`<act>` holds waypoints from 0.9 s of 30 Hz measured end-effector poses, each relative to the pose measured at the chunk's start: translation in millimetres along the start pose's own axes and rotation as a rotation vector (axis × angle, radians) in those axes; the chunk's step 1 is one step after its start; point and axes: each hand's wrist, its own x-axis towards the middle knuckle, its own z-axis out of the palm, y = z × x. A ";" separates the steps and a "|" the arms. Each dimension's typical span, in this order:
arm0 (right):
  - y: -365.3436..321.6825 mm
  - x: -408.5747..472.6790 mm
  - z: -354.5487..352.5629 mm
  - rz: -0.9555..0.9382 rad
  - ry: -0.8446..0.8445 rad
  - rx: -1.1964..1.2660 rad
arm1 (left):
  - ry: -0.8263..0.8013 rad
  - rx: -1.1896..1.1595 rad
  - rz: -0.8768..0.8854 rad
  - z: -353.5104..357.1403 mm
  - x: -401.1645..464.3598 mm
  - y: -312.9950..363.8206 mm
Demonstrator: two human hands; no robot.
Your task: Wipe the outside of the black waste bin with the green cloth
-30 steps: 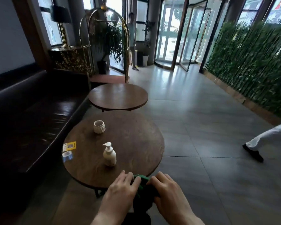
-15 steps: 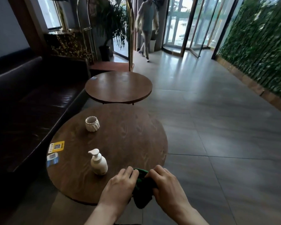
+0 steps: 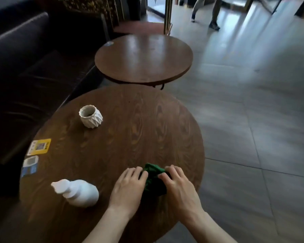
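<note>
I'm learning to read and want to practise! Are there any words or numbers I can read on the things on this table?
No text here can be read.
Yellow card: a square code pattern with small print, too blurred to read.
Blue and white card: printing too small and blurred to read.
White pump bottle: no label shows.
White ridged cup: no writing shows.
Green cloth: plain, no writing.
</note>
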 end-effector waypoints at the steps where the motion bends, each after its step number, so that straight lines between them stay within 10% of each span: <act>1: 7.0 6.3 13.6 0.008 -0.035 0.002 | -0.029 0.004 -0.019 13.8 5.0 -2.0; 27: 31.7 15.3 73.3 0.088 -0.265 0.015 | -0.228 -0.105 -0.041 63.4 10.0 -26.2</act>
